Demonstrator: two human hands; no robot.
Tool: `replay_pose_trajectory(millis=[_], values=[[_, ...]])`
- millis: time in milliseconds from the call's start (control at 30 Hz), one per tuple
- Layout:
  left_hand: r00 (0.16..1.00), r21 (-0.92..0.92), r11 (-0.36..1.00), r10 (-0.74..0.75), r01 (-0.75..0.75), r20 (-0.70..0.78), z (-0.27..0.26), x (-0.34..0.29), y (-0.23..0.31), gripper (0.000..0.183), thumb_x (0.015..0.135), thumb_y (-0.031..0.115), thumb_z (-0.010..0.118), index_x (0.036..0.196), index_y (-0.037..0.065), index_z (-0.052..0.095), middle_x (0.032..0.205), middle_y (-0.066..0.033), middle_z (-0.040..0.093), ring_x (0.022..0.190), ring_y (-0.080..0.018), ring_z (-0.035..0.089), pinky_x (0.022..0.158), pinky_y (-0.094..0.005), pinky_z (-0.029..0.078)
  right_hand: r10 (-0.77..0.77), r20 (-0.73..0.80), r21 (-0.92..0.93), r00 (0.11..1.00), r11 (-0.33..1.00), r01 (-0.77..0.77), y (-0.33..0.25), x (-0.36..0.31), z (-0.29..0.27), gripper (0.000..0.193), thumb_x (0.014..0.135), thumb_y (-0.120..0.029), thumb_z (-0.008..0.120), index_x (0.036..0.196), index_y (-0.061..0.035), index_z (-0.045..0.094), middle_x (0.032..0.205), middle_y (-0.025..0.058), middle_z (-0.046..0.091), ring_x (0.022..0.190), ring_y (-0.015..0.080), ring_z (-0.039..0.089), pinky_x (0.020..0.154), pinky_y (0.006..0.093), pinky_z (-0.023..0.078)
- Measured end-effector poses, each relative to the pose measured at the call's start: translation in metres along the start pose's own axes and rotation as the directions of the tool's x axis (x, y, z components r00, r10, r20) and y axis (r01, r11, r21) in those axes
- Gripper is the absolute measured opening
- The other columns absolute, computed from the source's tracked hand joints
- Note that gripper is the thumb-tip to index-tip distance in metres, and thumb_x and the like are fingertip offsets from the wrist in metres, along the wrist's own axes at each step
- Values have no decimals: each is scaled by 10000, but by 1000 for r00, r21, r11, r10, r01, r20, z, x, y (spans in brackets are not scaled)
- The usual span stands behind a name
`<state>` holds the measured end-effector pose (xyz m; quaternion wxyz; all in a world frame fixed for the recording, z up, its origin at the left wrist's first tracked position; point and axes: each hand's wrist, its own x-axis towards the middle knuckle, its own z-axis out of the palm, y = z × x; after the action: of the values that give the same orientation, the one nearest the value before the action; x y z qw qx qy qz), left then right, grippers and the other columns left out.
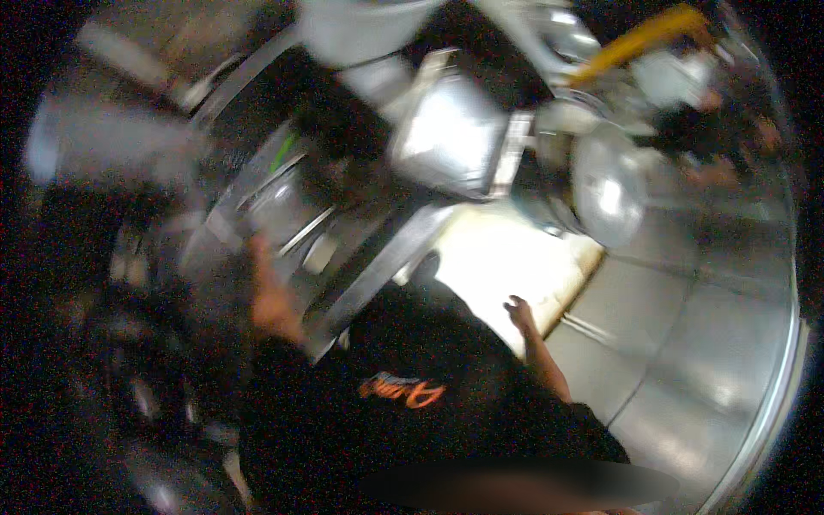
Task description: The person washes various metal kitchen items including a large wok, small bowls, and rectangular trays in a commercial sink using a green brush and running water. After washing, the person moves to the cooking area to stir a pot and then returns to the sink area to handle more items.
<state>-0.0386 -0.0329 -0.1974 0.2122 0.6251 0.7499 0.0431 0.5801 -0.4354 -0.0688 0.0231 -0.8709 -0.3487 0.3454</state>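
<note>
My left hand [273, 300] reaches forward beside a row of metal containers [287, 202] set in a dark-edged counter. It is smeared by motion, so its grip is hard to read. Over the near right side of a bright white board [506, 257] hangs my right hand [518, 313]. Its fingers look loosely bent and apart, with nothing visible in them. A shiny rectangular metal pan [455, 133] stands just beyond the board. Next to it is a round metal lid or bowl [609, 184].
A metal counter edge [378, 266] runs diagonally between the containers and the board. Grey metal panels [699, 335] lie to the right. At the far right is a long yellow object [639, 45], with blurred white and dark shapes beside it.
</note>
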Motion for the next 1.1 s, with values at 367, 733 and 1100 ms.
replay_pose_trajectory(millis=[367, 733, 1100], values=[[978, -86, 994, 49, -67, -202, -245, 0, 144, 688, 759, -28, 491, 1401, 105, 281, 1140, -275, 551, 942, -427, 586, 851, -481, 454, -820, 330, 285, 468, 559, 778, -413, -88, -120, 536, 896, -401, 522, 1267, -18, 471, 1276, 205, 487, 1171, 339, 479, 986, 397, 379], [882, -232, 952, 72, -200, -465, -234, -116, 113, 384, 727, 32, 511, 1105, -16, 558, 858, -234, 630, 814, -434, 590, 752, -476, 472, -917, -110, -321, -383, -332, 887, -690, -26, 79, 310, 874, -341, 472, 1043, -123, 612, 1177, 155, 527, 1180, 363, 410, 993, 542, 251], [814, -456, 883, -182, -111, -551, -247, -125, 101, 340, 734, 55, 560, 1063, -31, 546, 934, -258, 613, 861, -433, 587, 751, -478, 467, -962, -141, 417, 233, 156, 895, -742, -80, 97, 465, 941, -407, 354, 1203, -67, 533, 1241, 186, 498, 1220, 376, 390, 1016, 518, 230]])
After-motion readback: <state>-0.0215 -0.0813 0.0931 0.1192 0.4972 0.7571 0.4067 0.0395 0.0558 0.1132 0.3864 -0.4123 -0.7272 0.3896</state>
